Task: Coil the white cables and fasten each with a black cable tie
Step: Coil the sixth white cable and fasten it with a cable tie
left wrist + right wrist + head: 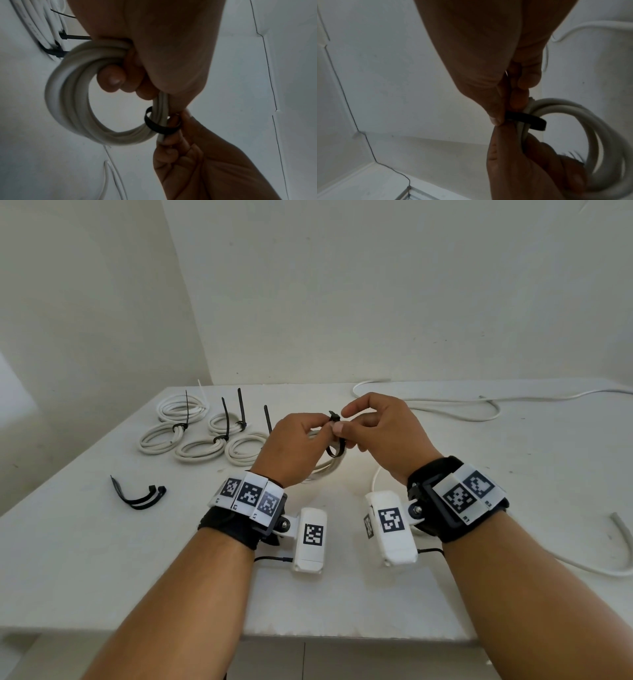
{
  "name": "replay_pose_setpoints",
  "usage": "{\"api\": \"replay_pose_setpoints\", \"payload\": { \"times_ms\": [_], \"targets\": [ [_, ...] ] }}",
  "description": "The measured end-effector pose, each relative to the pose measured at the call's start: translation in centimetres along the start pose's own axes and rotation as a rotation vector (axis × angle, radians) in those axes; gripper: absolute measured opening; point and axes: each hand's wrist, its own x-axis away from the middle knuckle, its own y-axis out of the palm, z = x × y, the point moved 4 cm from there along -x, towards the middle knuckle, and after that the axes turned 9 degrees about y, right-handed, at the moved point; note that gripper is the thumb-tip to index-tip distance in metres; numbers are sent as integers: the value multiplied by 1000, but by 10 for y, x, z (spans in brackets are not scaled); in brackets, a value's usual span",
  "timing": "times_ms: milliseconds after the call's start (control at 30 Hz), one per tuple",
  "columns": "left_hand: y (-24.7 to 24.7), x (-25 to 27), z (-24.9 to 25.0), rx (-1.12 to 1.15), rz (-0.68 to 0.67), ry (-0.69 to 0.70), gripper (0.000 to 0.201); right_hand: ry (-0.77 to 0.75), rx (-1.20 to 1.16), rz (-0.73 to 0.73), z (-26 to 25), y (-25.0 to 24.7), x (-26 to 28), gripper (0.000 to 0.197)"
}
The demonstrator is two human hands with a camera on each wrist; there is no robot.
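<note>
Above the middle of the table, my left hand (318, 424) grips a white cable coil (325, 465), its fingers (111, 79) curled through the ring (72, 94). A black cable tie (334, 451) loops loosely around the coil's strands (159, 128). The tie's upper end (334, 416) sticks up between both hands. My right hand (346, 421) pinches the tie between thumb and forefinger, right against my left thumb. In the right wrist view the black band (530, 120) runs from my right thumb (494, 120) around the coil (599, 128).
Several coiled white cables with black ties (191, 433) lie at the table's back left. Spare black ties (137, 498) lie left of my left wrist. A loose white cable (445, 402) snakes along the back right, another (599, 570) near my right forearm, beside a short grey piece (620, 529).
</note>
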Motion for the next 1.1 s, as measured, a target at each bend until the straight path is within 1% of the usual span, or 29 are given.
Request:
{"api": "replay_pose_setpoints", "payload": {
  "times_ms": [100, 167, 267, 333, 400, 500, 600, 733, 800, 833, 900, 967, 1000, 1033, 1100],
  "targets": [
    [-4, 1, 6, 25, -10, 72, 28, 29, -145, -62, 0, 1, -1, 22],
    [-6, 3, 8, 32, -21, 79, 27, 60, -225, -102, 1, 1, -1, 22],
    [-5, 5, 10, 53, -27, 61, 26, 96, -203, -158, 1, 1, -1, 18],
    [-1, 5, 12, 70, -56, 37, 25, 115, -203, -162, 2, 0, -1, 19],
    [3, 5, 14, 78, -91, 13, 25, 136, -238, -141, 2, -3, -3, 17],
    [7, 7, 19, 129, -142, -15, 28, 159, -286, -90, 2, -6, -5, 23],
    [12, 9, 18, 252, -181, -25, 36, 207, -378, 25, 7, -12, -9, 20],
    [18, 7, 12, 391, -160, -97, 40, 225, -478, 128, 9, -12, -10, 15],
    [20, 7, 13, 475, -124, -140, 41, 217, -537, 145, 7, -10, -8, 17],
    [21, 7, 14, 519, -111, -151, 39, 218, -566, 133, 7, -10, -8, 20],
    [22, 8, 15, 578, -93, -169, 31, 237, -553, 59, 6, -8, -8, 23],
    [22, 8, 15, 611, -84, -192, 30, 263, -443, -50, 7, -5, -7, 25],
    [22, 8, 14, 620, -82, -203, 34, 257, -387, -93, 8, -3, -7, 27],
    [21, 7, 13, 622, -81, -209, 38, 238, -358, -114, 8, -1, -8, 29],
    [21, 7, 13, 627, -81, -197, 37, 208, -360, -86, 6, -3, -7, 29]
  ]
}}
